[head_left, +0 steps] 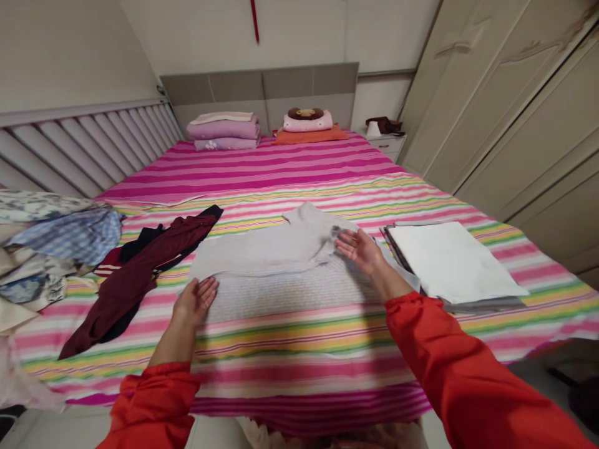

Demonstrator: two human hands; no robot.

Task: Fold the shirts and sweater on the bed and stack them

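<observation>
A light grey garment [253, 252] lies on the striped bed, with one layer folded over a ribbed lower part. At its near left corner is my left hand [199, 299], palm turned inward and fingers apart, holding nothing. My right hand [358, 249] hovers over or touches the garment's right part, beside a dark patch; its fingers are spread and grip nothing. Whether either hand touches the cloth is hard to tell.
Right of the garment sits a stack of folded clothes [453, 262], white on top. Maroon and dark clothes [135, 277] lie to the left, near a heap of mixed clothes [79, 237]. Folded purple bedding [224, 130] and a pink pillow [307, 121] rest by the headboard [309, 84].
</observation>
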